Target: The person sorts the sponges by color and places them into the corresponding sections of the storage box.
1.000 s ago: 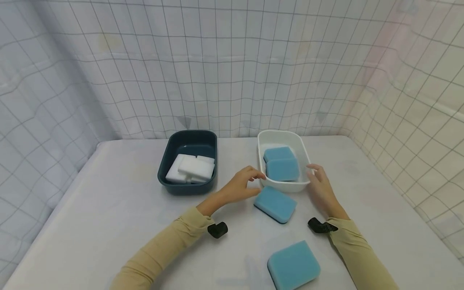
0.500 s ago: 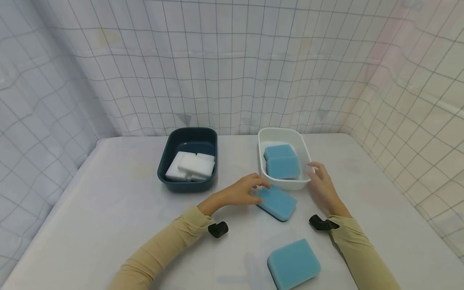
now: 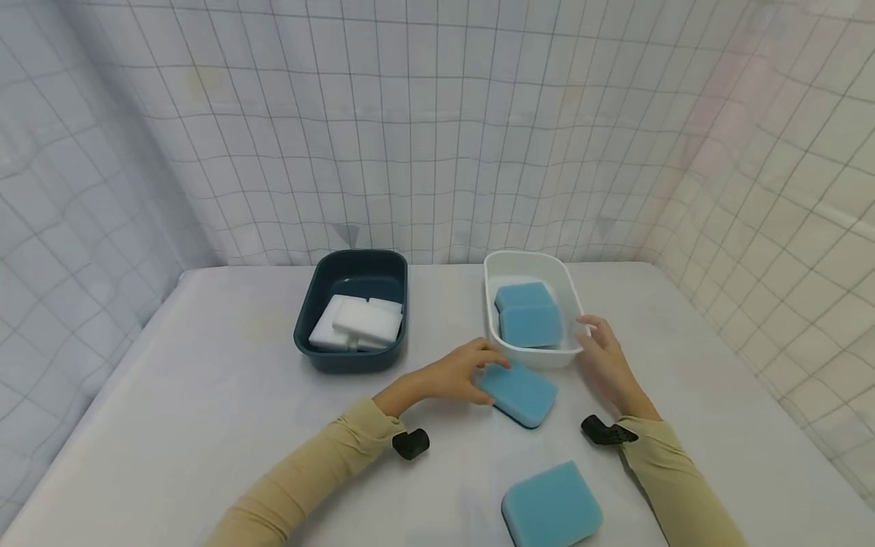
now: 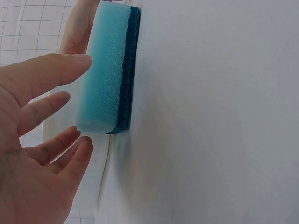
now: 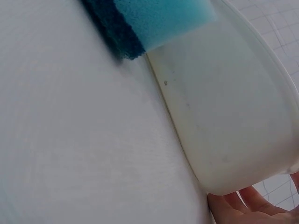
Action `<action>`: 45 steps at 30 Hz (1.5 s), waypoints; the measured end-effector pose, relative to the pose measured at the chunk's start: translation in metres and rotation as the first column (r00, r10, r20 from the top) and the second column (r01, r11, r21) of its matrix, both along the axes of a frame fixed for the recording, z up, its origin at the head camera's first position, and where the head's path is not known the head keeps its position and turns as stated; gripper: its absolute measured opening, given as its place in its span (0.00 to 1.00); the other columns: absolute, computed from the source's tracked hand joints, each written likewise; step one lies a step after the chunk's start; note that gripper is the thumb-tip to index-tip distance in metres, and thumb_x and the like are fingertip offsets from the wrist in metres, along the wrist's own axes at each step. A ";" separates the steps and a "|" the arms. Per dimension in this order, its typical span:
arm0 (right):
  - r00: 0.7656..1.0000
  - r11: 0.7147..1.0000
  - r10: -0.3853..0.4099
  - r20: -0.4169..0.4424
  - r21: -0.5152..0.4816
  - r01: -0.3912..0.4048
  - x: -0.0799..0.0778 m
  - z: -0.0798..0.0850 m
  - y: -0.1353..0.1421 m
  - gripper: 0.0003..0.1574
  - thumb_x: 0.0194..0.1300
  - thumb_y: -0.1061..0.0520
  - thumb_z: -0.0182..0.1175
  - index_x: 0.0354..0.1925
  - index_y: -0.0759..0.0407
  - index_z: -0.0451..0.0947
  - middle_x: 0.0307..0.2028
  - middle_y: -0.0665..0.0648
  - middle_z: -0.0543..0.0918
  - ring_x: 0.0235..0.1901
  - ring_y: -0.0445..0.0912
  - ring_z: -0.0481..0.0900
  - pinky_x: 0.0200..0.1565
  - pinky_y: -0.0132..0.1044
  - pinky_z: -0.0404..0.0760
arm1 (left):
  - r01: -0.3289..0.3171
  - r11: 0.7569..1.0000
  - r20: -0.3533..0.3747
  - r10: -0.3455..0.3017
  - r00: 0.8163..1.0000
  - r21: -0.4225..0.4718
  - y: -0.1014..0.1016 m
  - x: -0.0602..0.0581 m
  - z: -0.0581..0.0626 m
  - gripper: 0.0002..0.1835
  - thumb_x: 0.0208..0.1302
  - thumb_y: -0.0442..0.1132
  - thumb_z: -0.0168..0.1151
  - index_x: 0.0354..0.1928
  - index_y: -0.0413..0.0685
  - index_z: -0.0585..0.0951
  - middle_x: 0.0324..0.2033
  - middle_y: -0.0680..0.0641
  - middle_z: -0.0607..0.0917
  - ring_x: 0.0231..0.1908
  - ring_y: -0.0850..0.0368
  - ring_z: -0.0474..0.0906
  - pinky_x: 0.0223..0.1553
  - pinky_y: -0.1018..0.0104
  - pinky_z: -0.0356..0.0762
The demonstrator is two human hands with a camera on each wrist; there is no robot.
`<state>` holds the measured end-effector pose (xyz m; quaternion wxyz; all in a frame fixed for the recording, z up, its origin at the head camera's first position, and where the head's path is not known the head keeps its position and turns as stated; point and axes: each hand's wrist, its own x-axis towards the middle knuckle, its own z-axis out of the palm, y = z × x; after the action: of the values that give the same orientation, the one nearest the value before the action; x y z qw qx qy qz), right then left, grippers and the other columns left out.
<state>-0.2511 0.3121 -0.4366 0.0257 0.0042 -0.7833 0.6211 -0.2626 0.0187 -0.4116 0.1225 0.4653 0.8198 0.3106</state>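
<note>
My left hand (image 3: 456,374) is at the left end of a blue sponge (image 3: 521,393) with a dark scouring layer. In the left wrist view the thumb (image 4: 77,60) overlaps that sponge's edge and the other fingers are spread apart. The sponge lies just in front of a white container (image 3: 536,357), where two blue sponges (image 3: 530,325) rest inside. My right hand (image 3: 610,371) is at the container's right side. In the right wrist view its relaxed fingers (image 5: 257,203) touch the outer wall, one close to the tabletop.
Another blue sponge (image 3: 552,505) lies nearer on the white table (image 3: 171,425). A dark teal container (image 3: 351,363) at the back left holds several white sponge blocks (image 3: 369,320). Gridded curtains (image 3: 437,144) enclose the table behind and on both sides.
My left hand has moved down and slightly right, from beside the white container's front corner to the nearest sponge's left end. The right hand stays at the container's side.
</note>
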 end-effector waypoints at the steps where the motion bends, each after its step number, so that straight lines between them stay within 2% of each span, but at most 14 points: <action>1: 1.000 1.000 -0.003 0.001 0.001 0.003 0.000 -0.001 0.000 0.17 0.73 0.50 0.44 0.58 0.48 0.58 0.67 0.68 0.57 0.46 0.30 0.68 0.46 0.21 0.70 | 0.004 1.000 -0.013 -0.004 1.000 -0.003 0.000 0.001 -0.001 0.29 0.52 0.37 0.70 0.58 0.45 0.74 0.59 0.41 0.69 0.55 0.50 0.70 0.55 0.60 0.72; 6: 1.000 1.000 -0.012 0.004 0.000 0.012 0.001 -0.001 -0.002 0.21 0.73 0.51 0.44 0.60 0.53 0.56 0.68 0.67 0.57 0.47 0.32 0.67 0.46 0.20 0.69 | 0.009 1.000 -0.052 -0.010 0.999 -0.019 0.002 0.004 0.000 0.28 0.50 0.36 0.71 0.56 0.43 0.76 0.61 0.39 0.67 0.58 0.48 0.69 0.57 0.59 0.71; 10: 1.000 1.000 -0.006 0.014 0.008 0.006 0.001 0.000 -0.001 0.22 0.73 0.52 0.43 0.61 0.54 0.54 0.68 0.68 0.56 0.46 0.31 0.67 0.45 0.20 0.70 | -0.005 1.000 -0.033 0.005 0.999 -0.025 0.003 0.004 0.000 0.26 0.50 0.35 0.71 0.54 0.45 0.77 0.61 0.40 0.68 0.53 0.49 0.72 0.53 0.63 0.73; 15: 1.000 1.000 -0.001 0.010 0.007 0.001 0.000 -0.002 0.000 0.19 0.73 0.51 0.44 0.60 0.48 0.57 0.67 0.68 0.57 0.45 0.31 0.68 0.45 0.20 0.70 | -0.027 0.999 -0.004 0.027 1.000 -0.029 0.005 0.003 -0.002 0.25 0.50 0.34 0.71 0.52 0.46 0.78 0.62 0.40 0.69 0.51 0.50 0.74 0.52 0.65 0.74; 18: 0.999 1.000 0.010 -0.032 -0.016 -0.011 -0.002 -0.004 0.002 0.17 0.72 0.50 0.46 0.57 0.43 0.60 0.66 0.66 0.60 0.46 0.32 0.69 0.45 0.21 0.71 | -0.036 0.999 0.004 0.036 0.999 -0.030 0.007 0.002 -0.001 0.23 0.50 0.32 0.70 0.51 0.45 0.78 0.61 0.41 0.70 0.52 0.50 0.74 0.52 0.64 0.75; 21: 0.999 0.999 0.017 -0.044 -0.042 -0.018 -0.002 -0.003 0.002 0.18 0.72 0.50 0.46 0.58 0.46 0.60 0.65 0.66 0.60 0.46 0.32 0.69 0.45 0.21 0.71 | -0.037 0.999 -0.011 0.037 0.999 -0.035 0.008 0.001 0.000 0.22 0.50 0.31 0.70 0.49 0.45 0.79 0.59 0.42 0.73 0.50 0.51 0.74 0.50 0.66 0.74; 24: 1.000 0.999 0.013 -0.027 -0.052 -0.014 -0.001 -0.001 0.000 0.19 0.73 0.51 0.45 0.59 0.49 0.58 0.66 0.66 0.59 0.46 0.31 0.69 0.45 0.21 0.71 | -0.034 0.999 -0.032 0.033 0.999 -0.034 0.010 0.000 0.000 0.20 0.49 0.31 0.70 0.47 0.44 0.79 0.51 0.44 0.77 0.41 0.56 0.72 0.42 0.71 0.72; 29: 1.000 0.999 0.000 0.009 -0.040 0.001 0.001 0.000 -0.002 0.16 0.73 0.53 0.43 0.57 0.46 0.58 0.67 0.67 0.57 0.45 0.31 0.68 0.45 0.21 0.71 | -0.024 1.000 -0.031 0.024 0.999 -0.009 0.011 -0.001 -0.001 0.19 0.48 0.31 0.71 0.44 0.44 0.79 0.42 0.46 0.77 0.33 0.59 0.66 0.35 0.74 0.66; 38: 1.000 1.000 0.005 -0.003 -0.015 -0.005 0.002 0.001 -0.005 0.22 0.73 0.52 0.44 0.61 0.56 0.54 0.67 0.69 0.57 0.48 0.33 0.68 0.46 0.19 0.70 | -0.025 0.998 -0.059 0.029 0.998 0.062 0.005 -0.006 -0.012 0.18 0.47 0.32 0.72 0.42 0.47 0.79 0.45 0.46 0.77 0.37 0.58 0.69 0.39 0.74 0.70; 45: 1.000 1.000 -0.013 -0.002 -0.011 0.013 0.002 0.000 -0.004 0.24 0.73 0.53 0.44 0.62 0.58 0.53 0.67 0.69 0.58 0.48 0.35 0.68 0.46 0.20 0.70 | -0.067 0.994 -0.036 0.070 0.997 0.081 0.001 -0.004 -0.012 0.19 0.46 0.34 0.73 0.42 0.47 0.79 0.44 0.45 0.77 0.40 0.56 0.73 0.43 0.73 0.75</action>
<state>-0.2495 0.3079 -0.4363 0.0306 -0.0002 -0.7797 0.6254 -0.2664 0.0198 -0.4237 0.0771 0.4475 0.8244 0.3379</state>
